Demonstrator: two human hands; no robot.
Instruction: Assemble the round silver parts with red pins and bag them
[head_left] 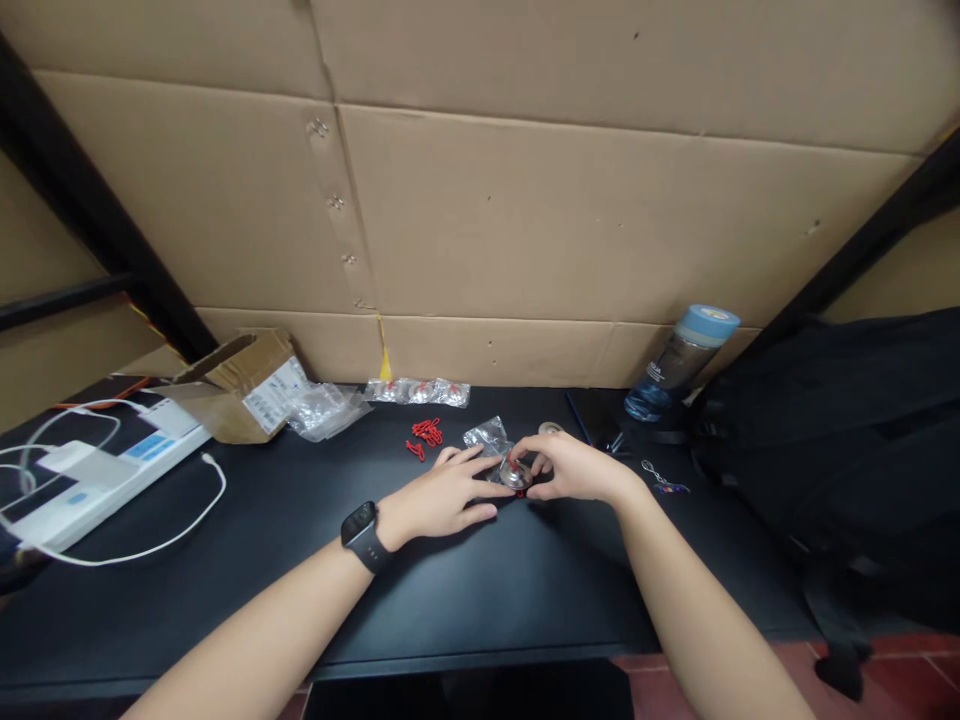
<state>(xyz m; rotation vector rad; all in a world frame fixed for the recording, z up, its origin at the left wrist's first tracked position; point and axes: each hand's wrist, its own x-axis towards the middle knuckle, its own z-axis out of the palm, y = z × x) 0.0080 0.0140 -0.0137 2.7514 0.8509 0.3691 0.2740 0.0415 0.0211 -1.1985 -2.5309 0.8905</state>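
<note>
A small round silvery metal piece (515, 474) with red cord at its top and lower edge lies on the black table (525, 590). My left hand (446, 495), with a black watch on the wrist, is palm down beside it, fingers spread, fingertips at its left edge. From the right my right hand (562, 468) curls its fingers around the piece, index fingertip at the red cord on top, thumb by its right edge. A clear plastic bag (489, 436) lies just behind, partly hidden by my fingers. A pile of red cords (427, 432) is behind my left hand.
Several bagged silvery pieces (418, 392) line the cardboard wall. At left are an open cardboard box (244, 385), plastic bags (326, 410) and a white power strip (112, 490) with cables. At right stand a blue-lidded bottle (675, 365), a keychain (664, 480) and a black backpack (847, 450).
</note>
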